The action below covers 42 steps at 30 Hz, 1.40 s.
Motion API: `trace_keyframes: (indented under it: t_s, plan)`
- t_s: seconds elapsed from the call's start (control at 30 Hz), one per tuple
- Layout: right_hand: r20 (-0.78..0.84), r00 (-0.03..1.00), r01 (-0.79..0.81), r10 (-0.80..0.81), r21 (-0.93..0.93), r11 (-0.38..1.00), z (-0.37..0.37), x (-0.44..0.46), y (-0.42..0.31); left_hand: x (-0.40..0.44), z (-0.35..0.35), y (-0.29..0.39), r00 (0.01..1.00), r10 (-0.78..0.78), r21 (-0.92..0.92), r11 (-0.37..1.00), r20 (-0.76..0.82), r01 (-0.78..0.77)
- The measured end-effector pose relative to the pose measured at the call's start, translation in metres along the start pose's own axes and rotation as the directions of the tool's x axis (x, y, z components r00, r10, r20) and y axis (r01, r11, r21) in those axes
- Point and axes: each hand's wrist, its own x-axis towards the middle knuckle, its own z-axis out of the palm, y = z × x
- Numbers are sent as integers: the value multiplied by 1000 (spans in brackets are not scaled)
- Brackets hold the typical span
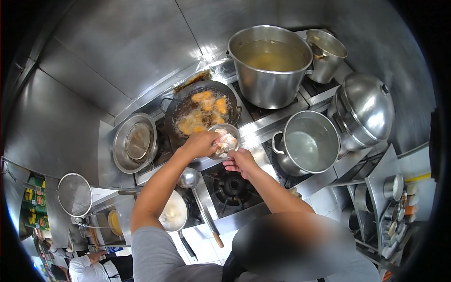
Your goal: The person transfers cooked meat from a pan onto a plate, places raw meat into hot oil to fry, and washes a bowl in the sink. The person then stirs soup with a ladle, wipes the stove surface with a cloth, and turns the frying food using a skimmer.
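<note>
My right hand (241, 162) grips the near rim of a small metal bowl (236, 149), holding it beside the near edge of a wok. Inside the bowl lie pale, white-coated pieces of raw meat (226, 139). My left hand (202, 144) reaches over the bowl's left side, with closed fingertips on a coated piece. Part of that piece is hidden by the fingers. In the dark wok (173, 113), several golden pieces of food (204, 110) fry in bubbling oil.
A large stockpot (272, 84) stands behind, with a pot of water (305, 162) and a domed steamer (369, 105) to the right. Left are a basin with a strainer (123, 162). A ladle (201, 204) lies beside a pan (187, 214) and burner (233, 186). Another person (89, 268) is lower left.
</note>
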Motion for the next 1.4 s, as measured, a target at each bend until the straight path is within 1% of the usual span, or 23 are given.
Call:
trace_keyframes:
  t_s: [0.17, 0.27, 0.33, 0.4, 0.43, 0.47, 0.5, 0.53, 0.57, 0.63, 0.73, 0.77, 0.83, 0.87, 0.93, 0.97, 1.0, 1.07, 1.1, 1.2, 1.3, 1.37, 1.4]
  plan:
    - [3, 1000, 14, -14, -35, 999, 10, 10, 0, -1, 8, -4, 996, 94, 76, 993, -8, -93]
    - [-17, 1000, -1, 0, -39, 999, 11, 11, -1, 2, 3, -18, 998, 14, 21, 1000, 58, -15]
    - [-29, 1000, -8, 7, -40, 999, 11, 15, -3, 7, -8, -37, 999, -19, -33, 999, -32, 18]
    - [-8, 1000, 8, -8, -3, 1000, 8, 21, -2, 11, -41, -48, 983, -177, -126, 977, -40, 170]
    - [-9, 1000, 10, -10, -3, 1000, 8, 23, -2, 15, -45, -72, 974, -192, -36, 981, -122, 189]
    - [-16, 1000, 3, -3, -6, 1000, 7, 24, -1, 17, -56, -82, 955, -246, 15, 968, -168, 252]
    - [-22, 1000, -3, 3, -10, 1000, 5, 25, -1, 20, -48, -122, 920, -333, 30, 938, -205, 346]
    - [-23, 1000, 1, -2, -13, 1000, 4, 22, 0, 22, -57, -127, 883, -437, 175, 868, -173, 464]
    - [-18, 1000, 4, -5, -21, 1000, 2, 15, 1, 21, -47, -149, 883, -435, 174, 869, -178, 463]
    - [-15, 1000, 17, -17, -30, 999, -3, 13, -3, 28, -8, -209, 651, -728, 281, 593, -213, 755]
    - [-51, 996, 65, -69, -74, 995, -12, 8, -4, 29, 20, -212, 624, -745, 268, 568, -235, 779]
    - [-62, 996, 62, -66, -67, 996, -17, 11, -2, 34, 24, -214, 632, -742, 271, 575, -225, 772]
    - [-76, 992, 93, -101, -103, 990, -26, 16, 3, 41, 28, -218, 731, -629, 263, 682, -266, 682]
    - [-89, 988, 113, -124, -122, 986, -30, 19, 5, 50, 14, -191, 743, -555, 240, 716, -373, 655]
    - [-89, 989, 105, -117, -133, 986, -28, 15, -1, 63, -18, -132, 916, -314, 112, 930, -250, 349]
    - [-89, 990, 100, -113, -145, 984, -26, 12, -3, 65, -24, -96, 982, -165, 31, 985, -96, 169]
    - [-82, 990, 99, -111, -142, 985, -24, 11, -2, 62, -24, -60, 999, 6, -77, 997, 43, -3]
    - [-42, 994, 93, -102, -179, 980, -19, 11, -1, 46, -12, 1, 989, 142, 41, 989, -30, -141]
    - [-32, 994, 96, -104, -180, 979, -15, 9, -1, 42, -3, 11, 996, 83, 154, 984, 24, -85]
    - [-1, 993, 115, -116, -162, 980, -8, 3, -4, 30, 3, 20, 996, 88, 183, 979, 10, -88]
    - [34, 999, 38, -35, -89, 995, -8, 1, -6, 18, 9, 6, 991, 135, 95, 987, -24, -132]
    - [47, 999, 25, -21, -91, 996, -6, 3, -7, 13, 4, -1, 993, 51, -49, 997, -110, -57]
    - [46, 999, 24, -20, -85, 996, -4, 5, -6, 11, 2, -4, 993, 53, -48, 997, -105, -58]
